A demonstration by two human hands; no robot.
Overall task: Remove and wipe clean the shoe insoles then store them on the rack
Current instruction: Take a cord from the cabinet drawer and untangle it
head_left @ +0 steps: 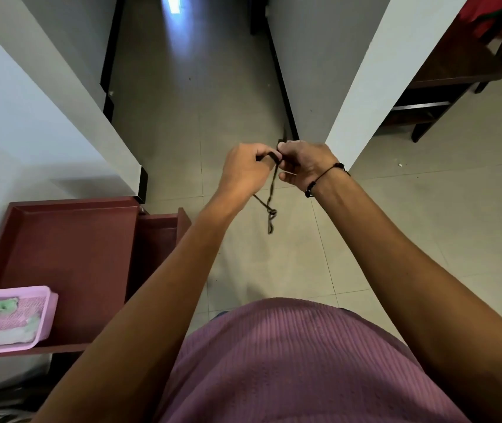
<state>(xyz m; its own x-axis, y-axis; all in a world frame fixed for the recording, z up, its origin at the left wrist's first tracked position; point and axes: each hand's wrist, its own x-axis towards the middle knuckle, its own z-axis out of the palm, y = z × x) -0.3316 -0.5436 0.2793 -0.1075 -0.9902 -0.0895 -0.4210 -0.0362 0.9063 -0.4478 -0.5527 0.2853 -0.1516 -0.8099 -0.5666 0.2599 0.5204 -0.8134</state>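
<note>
Both my hands are raised in front of me over the tiled floor. My left hand (245, 169) and my right hand (304, 161) meet fingertip to fingertip and pinch a thin dark cord (271, 206). The cord hangs down between them and ends in a small knot. A dark bracelet sits on my right wrist. The maroon rack (69, 239) stands at the lower left, its top shelf mostly bare. No shoe or insole shows in this view.
A pink plastic basket (49, 319) with pale cloths in it sits on the rack's near left corner. White walls flank a corridor straight ahead. A dark wooden chair (445, 87) stands at the upper right. Dark objects lie on the floor at the bottom left.
</note>
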